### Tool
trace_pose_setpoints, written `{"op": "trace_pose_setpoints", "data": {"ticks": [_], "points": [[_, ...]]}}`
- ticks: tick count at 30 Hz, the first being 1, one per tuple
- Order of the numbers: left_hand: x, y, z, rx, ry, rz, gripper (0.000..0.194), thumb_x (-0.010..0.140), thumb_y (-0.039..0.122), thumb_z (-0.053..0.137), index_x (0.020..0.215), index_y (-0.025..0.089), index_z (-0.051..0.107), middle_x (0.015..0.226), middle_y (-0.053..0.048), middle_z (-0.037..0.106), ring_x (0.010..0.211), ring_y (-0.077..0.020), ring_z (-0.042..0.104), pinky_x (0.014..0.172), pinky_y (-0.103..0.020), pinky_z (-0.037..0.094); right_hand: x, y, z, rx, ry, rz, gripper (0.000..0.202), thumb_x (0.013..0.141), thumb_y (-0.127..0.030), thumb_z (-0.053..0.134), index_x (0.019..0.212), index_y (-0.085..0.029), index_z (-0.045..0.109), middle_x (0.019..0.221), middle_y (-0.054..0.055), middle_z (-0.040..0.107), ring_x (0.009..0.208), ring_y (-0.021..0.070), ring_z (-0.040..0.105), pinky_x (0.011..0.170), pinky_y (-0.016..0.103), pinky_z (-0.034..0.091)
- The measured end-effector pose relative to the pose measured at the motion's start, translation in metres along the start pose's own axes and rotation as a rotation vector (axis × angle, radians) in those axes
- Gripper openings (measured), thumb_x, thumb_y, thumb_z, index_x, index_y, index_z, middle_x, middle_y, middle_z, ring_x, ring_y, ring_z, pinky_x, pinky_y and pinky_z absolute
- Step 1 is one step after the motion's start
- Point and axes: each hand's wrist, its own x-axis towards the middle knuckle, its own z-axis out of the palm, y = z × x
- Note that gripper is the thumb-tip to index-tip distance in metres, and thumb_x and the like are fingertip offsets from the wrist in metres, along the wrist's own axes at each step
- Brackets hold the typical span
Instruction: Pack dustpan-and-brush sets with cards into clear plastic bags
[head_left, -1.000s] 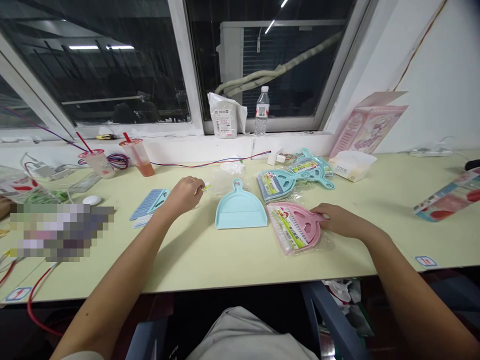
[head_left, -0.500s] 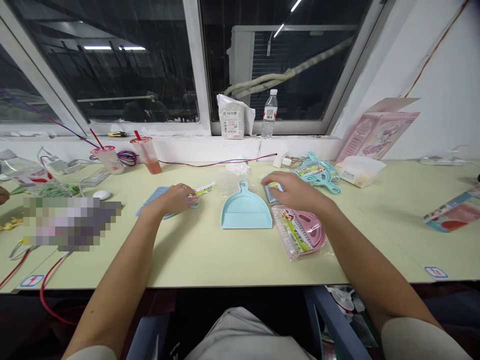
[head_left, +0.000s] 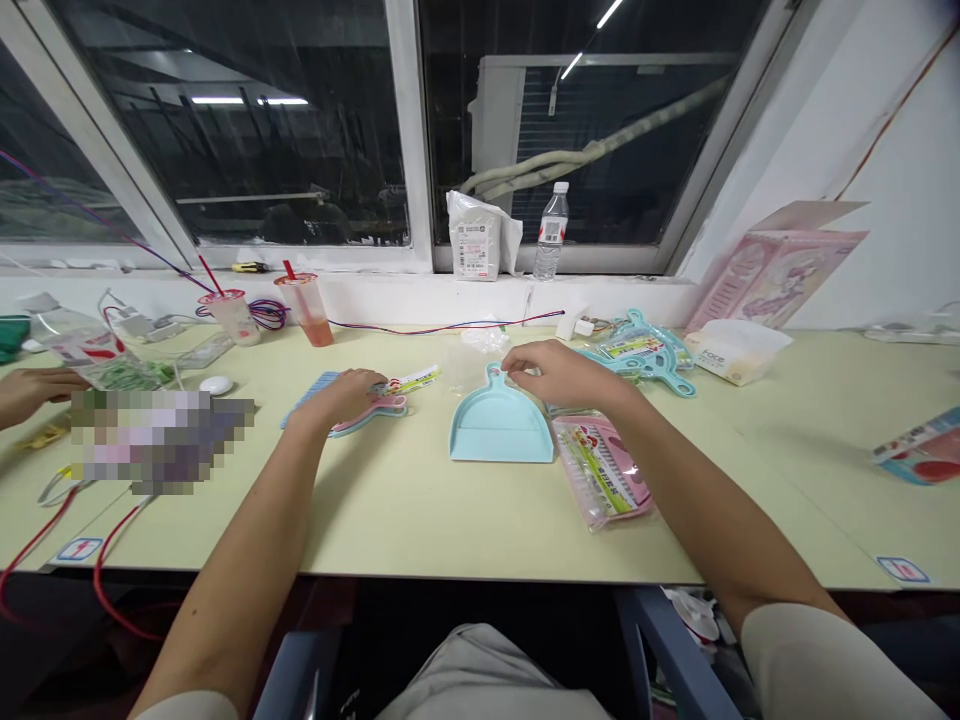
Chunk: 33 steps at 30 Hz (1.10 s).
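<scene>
On the table's left half, my left hand (head_left: 341, 402) is curled over a pink brush (head_left: 384, 407) lying on a blue brush (head_left: 306, 398); its fingertips are partly hidden. A light blue dustpan (head_left: 501, 428) lies in the middle with its handle pointing away from me. My right hand (head_left: 555, 372) hovers at that handle, thumb and fingers apart, fingertips overlapping its edge; contact I cannot tell. Below my right forearm lies a pink dustpan and brush set (head_left: 600, 470) in clear plastic, partly covered by the arm. A printed label strip (head_left: 414, 380) lies beyond my left hand.
Bagged blue dustpan sets (head_left: 649, 350) lie at the back right, near a white tissue pack (head_left: 739, 350) and a pink box (head_left: 780, 270). Two drink cups (head_left: 306, 310) stand back left. Another person's hand (head_left: 41, 393) is at far left. Clear plastic (head_left: 469, 360) lies behind the dustpan.
My right hand has moved left, from above the bagged blue item to the dustpan's handle. The pink brush handle now shows beneath my left hand. Another person's hand has come further into view.
</scene>
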Motion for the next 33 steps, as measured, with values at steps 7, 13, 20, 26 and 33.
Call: {"op": "trace_pose_setpoints", "data": {"ticks": [7,13,20,26,33], "points": [[0.005,-0.008,-0.009,0.054,0.315,0.094,0.043,0.092,0.018,0.042,0.125,0.015,0.070,0.115,-0.019,0.070,0.118,-0.0309,0.058,0.098,-0.042,0.048,0.001,0.003,-0.008,0.126,0.035,-0.024,0.018,0.093,-0.023,0.061,0.104,-0.021,0.074,0.108,0.007,0.076,0.097,0.0208,0.068,0.090,0.033,0.052],[-0.005,0.079,-0.066,0.107,0.518,0.123,0.046,0.101,0.029,0.041,0.142,0.014,0.056,0.126,-0.019,0.063,0.115,-0.0338,0.060,0.100,-0.049,0.045,0.004,0.011,-0.010,0.255,0.060,0.035,0.019,0.092,-0.025,0.065,0.109,-0.020,0.072,0.109,0.008,0.076,0.099,0.0210,0.069,0.091,0.033,0.054],[0.040,0.214,-0.083,-0.118,0.375,0.040,0.034,0.100,0.034,0.048,0.110,0.011,0.071,0.109,-0.018,0.067,0.110,-0.0332,0.063,0.097,-0.043,0.045,0.011,0.014,-0.001,0.428,-0.188,-0.048,0.037,0.092,-0.038,0.065,0.122,-0.017,0.066,0.111,0.008,0.074,0.099,0.0217,0.068,0.086,0.032,0.053],[0.079,0.232,-0.026,-0.184,0.324,-0.032,0.041,0.100,0.040,0.047,0.105,0.009,0.073,0.110,-0.022,0.069,0.106,-0.0332,0.065,0.091,-0.041,0.048,0.031,0.046,0.029,0.120,-0.170,0.149,0.014,0.076,-0.024,0.070,0.074,-0.018,0.058,0.070,-0.003,0.057,0.070,0.0156,0.053,0.064,0.027,0.036],[0.062,0.182,0.020,-0.313,0.285,-0.020,0.038,0.098,0.037,0.051,0.120,0.012,0.068,0.114,-0.017,0.071,0.107,-0.0291,0.067,0.092,-0.037,0.049,0.039,0.069,0.059,0.262,-0.149,0.228,0.039,0.077,-0.029,0.072,0.061,-0.020,0.037,0.059,-0.008,0.034,0.060,0.0096,0.035,0.059,0.025,0.025]]}}
